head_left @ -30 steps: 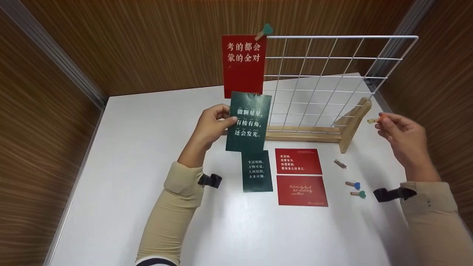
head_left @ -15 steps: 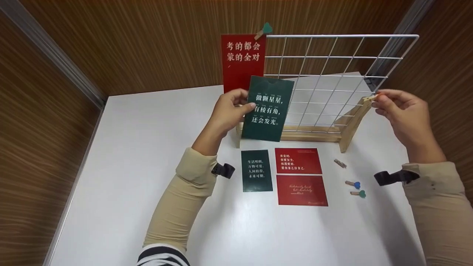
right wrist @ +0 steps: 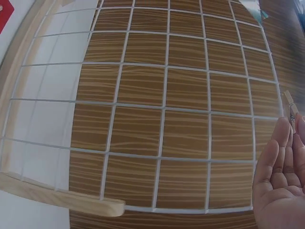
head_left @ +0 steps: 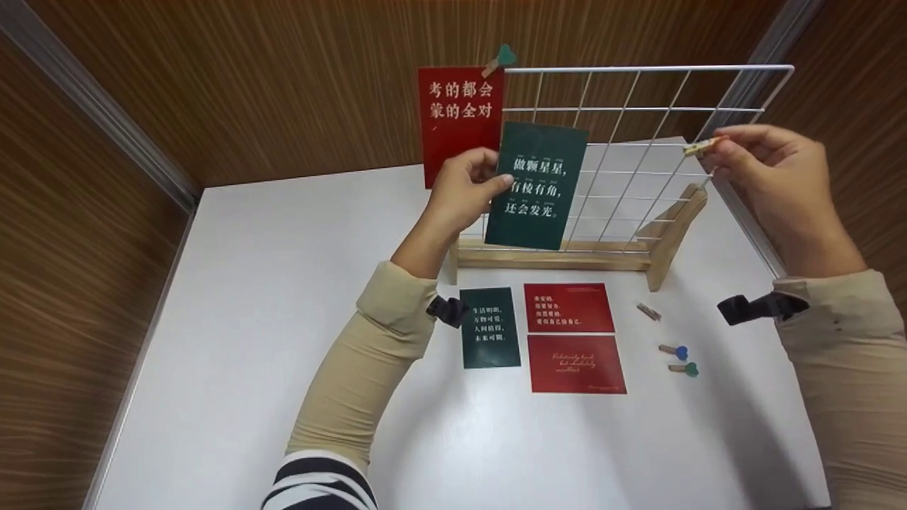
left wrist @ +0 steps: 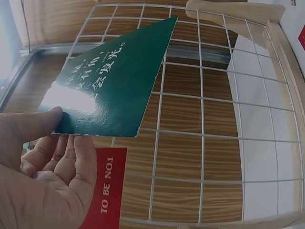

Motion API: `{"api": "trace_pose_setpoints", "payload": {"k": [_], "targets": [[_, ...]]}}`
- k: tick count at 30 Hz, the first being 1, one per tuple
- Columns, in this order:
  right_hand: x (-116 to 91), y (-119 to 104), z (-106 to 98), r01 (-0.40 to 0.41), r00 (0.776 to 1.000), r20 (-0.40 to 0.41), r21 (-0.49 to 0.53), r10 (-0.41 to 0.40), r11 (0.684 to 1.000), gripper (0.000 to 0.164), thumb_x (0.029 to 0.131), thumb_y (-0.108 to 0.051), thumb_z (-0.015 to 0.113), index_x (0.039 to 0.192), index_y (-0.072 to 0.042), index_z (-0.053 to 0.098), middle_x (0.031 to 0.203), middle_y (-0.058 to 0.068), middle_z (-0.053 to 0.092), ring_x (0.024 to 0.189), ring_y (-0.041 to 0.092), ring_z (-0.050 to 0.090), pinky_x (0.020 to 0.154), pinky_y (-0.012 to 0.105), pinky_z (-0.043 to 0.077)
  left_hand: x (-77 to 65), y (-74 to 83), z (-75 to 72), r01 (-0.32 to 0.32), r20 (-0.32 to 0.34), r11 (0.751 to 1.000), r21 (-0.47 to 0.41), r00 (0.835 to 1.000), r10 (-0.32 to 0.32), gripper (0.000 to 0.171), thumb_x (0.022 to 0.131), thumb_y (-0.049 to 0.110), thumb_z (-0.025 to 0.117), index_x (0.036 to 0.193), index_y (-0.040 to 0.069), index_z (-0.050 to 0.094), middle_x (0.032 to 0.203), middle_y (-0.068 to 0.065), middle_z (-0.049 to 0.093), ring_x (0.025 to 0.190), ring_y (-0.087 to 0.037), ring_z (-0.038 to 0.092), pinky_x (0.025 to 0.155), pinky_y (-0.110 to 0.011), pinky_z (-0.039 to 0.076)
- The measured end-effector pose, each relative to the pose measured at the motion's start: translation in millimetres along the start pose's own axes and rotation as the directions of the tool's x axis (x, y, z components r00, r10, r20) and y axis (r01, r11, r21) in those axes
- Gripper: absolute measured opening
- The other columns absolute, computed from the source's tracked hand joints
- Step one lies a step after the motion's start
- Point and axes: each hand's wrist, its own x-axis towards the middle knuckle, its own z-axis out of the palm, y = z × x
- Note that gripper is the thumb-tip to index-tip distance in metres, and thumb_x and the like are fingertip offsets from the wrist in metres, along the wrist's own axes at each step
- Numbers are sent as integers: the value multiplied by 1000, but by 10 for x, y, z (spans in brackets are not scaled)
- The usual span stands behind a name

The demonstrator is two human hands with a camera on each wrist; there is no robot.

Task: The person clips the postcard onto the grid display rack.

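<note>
A dark green card [head_left: 536,185] is pinched at its edge by the left hand [head_left: 464,188] against the white wire grid [head_left: 638,110], while a small wooden clothespin [head_left: 700,147] is pinched in the right hand [head_left: 769,166]; clipping the card's top to a wire seems next.

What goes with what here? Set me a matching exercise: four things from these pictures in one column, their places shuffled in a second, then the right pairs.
Things:
1. green card
2. wooden clip
3. red card
4. blue-heart clip

Places:
A. lying on the white table
B. pinched in the right hand
C. clipped to the wire grid at its top left corner
D. held up by the left hand in front of the grid

Pairs: 1-D, 2-B, 3-C, 4-A
</note>
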Motion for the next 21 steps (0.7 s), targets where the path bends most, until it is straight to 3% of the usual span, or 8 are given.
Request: {"api": "trace_pose_setpoints", "payload": {"k": [7,15,21], "targets": [[217,-180,191,39,999,32,11,-39,999,20,82,11,67,99,20,62,85,17,68,72,20,65,66,21,54,90,105,105,-30,-32,999,37,999,32,19,90,10,66,108,10,65,95,-4,63,87,-15,56,71,-23,53],[435,-395,426,64,997,43,-117,-60,991,23,82,2,71,99,17,64,85,15,69,71,18,65,66,18,52,175,208,123,-76,-72,997,-15,995,75,18,90,9,66,107,7,65,94,-4,64,86,-15,56,70,-23,53],[582,-497,551,63,997,49,-180,-56,982,24,81,-1,72,99,14,66,84,13,69,73,17,64,70,18,51,243,267,131,-33,-85,997,-66,996,27,17,90,8,66,106,8,65,94,-4,64,87,-14,58,67,-23,54]]}}
